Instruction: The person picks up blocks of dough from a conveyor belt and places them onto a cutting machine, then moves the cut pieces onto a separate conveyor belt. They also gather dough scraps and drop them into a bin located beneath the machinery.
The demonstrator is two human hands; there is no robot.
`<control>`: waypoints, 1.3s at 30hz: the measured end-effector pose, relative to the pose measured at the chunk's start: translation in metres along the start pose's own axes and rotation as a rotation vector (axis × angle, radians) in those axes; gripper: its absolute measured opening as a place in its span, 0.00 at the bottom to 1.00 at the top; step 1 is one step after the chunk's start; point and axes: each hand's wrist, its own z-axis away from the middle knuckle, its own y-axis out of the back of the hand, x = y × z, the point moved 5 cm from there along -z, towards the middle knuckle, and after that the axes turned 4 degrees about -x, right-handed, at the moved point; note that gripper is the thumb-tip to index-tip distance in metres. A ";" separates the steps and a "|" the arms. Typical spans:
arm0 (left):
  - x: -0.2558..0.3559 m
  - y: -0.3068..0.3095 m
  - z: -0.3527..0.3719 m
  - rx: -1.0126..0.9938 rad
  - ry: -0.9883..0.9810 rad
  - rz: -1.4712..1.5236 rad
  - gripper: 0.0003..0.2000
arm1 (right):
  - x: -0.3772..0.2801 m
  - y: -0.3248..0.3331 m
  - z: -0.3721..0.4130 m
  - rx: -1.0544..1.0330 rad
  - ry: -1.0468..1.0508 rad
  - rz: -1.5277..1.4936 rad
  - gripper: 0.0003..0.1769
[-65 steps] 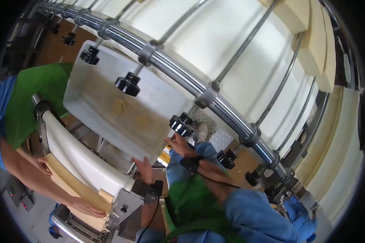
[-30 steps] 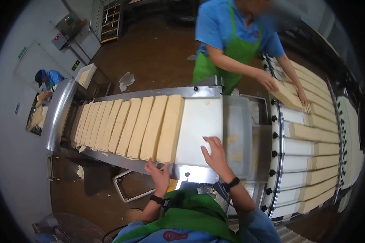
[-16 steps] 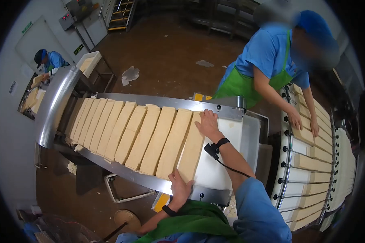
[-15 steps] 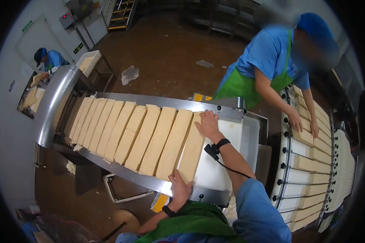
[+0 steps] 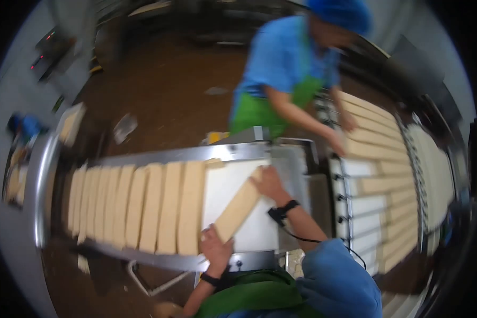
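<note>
A long, pale dough strip (image 5: 239, 205) lies at a slant between my hands, over the white belt (image 5: 249, 239) of the conveyor. My left hand (image 5: 215, 248) grips its near end, thumb on one side and fingers on the other. At the far end, my right hand (image 5: 270, 185) has its fingers wrapped over the strip. To the left, several similar dough strips (image 5: 165, 206) lie side by side across the belt, separated from the held one by a bare gap. A small dough scrap (image 5: 214, 163) sits by the far rail.
Metal rails (image 5: 185, 153) edge the conveyor. At right, a co-worker (image 5: 281, 69) in a blue cap and green apron has both hands on strips on a second conveyor (image 5: 355, 168) with black knobs and rods. Another person (image 5: 29, 127) is at far left.
The held strip has moved right, away from the row, and turned aslant with both my hands. My view has swung to the right and is blurred. The co-worker's hands remain at the second conveyor.
</note>
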 end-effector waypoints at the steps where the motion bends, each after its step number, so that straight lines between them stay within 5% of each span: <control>1: -0.007 -0.010 0.000 0.044 -0.060 0.033 0.47 | -0.009 0.023 0.012 -0.040 -0.041 -0.138 0.35; 3: -0.005 -0.015 0.001 0.032 -0.017 -0.089 0.50 | -0.002 0.008 0.027 0.178 0.006 -0.206 0.33; 4: -0.006 -0.017 -0.004 -0.104 0.109 -0.095 0.51 | -0.002 0.005 0.029 0.073 -0.040 -0.328 0.33; 7: 0.011 -0.010 0.004 0.017 0.178 -0.119 0.48 | -0.009 0.039 0.061 -0.043 -0.136 -0.312 0.30; 11: 0.028 -0.015 0.009 0.111 0.025 -0.146 0.40 | 0.017 0.051 0.116 0.344 -0.157 -0.440 0.33; 17: 0.145 -0.053 0.021 0.171 -0.469 0.199 0.34 | 0.113 0.172 0.226 0.806 -0.373 -0.421 0.29; 24: 0.357 -0.099 0.056 -0.190 -0.747 0.012 0.37 | 0.321 0.227 0.314 1.056 -0.614 -0.266 0.25; 29: 0.446 -0.146 0.061 -0.450 -0.784 -0.163 0.41 | 0.424 0.218 0.322 0.606 -0.842 -0.276 0.28; 33: 0.478 -0.188 0.050 -0.524 -0.822 -0.176 0.39 | 0.435 0.236 0.315 0.206 -1.122 0.009 0.32; 35: 0.478 -0.220 0.049 -0.459 -0.885 -0.003 0.36 | 0.422 0.244 0.316 0.242 -1.077 0.158 0.33; 39: 0.470 -0.253 0.042 -0.455 -0.589 0.437 0.32 | 0.381 0.217 0.309 0.379 -0.868 0.251 0.35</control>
